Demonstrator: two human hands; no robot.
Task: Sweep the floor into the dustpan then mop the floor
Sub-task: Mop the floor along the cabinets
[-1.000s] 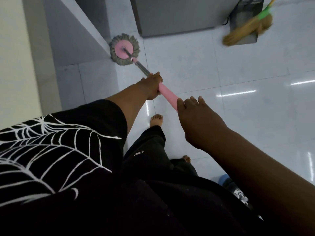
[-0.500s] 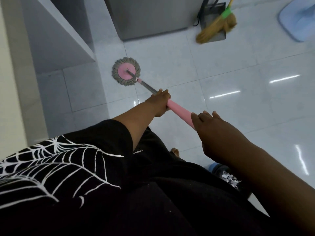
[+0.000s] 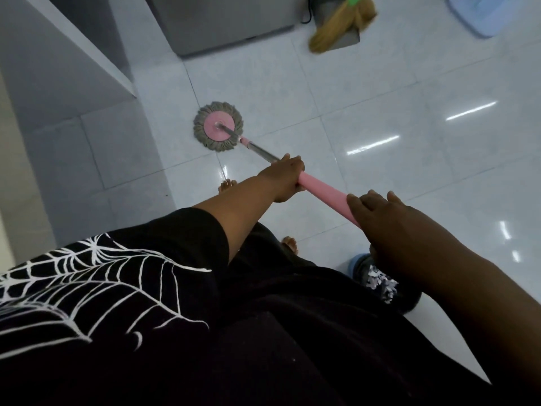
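A round mop head [image 3: 218, 126], pink disc ringed with grey strands, lies flat on the glossy white tile floor [image 3: 380, 92]. Its metal and pink handle [image 3: 323, 194] slants back toward me. My left hand [image 3: 285, 177] grips the handle where the pink sleeve begins. My right hand [image 3: 389, 221] grips the handle's upper end, hiding it. A straw broom [image 3: 336, 24] with a green collar leans over a dark dustpan [image 3: 341, 36] at the top of the floor.
A grey cabinet [image 3: 222, 22] stands at the back, and a grey counter block [image 3: 67, 63] juts in on the left. A pale blue object [image 3: 491, 16] lies at the top right. My bare feet [image 3: 228, 184] and a blue patterned slipper [image 3: 374, 276] are below the handle.
The mop head has slid away from the counter block's corner, out onto the open tiles toward me. Both hands keep their grip on the handle.
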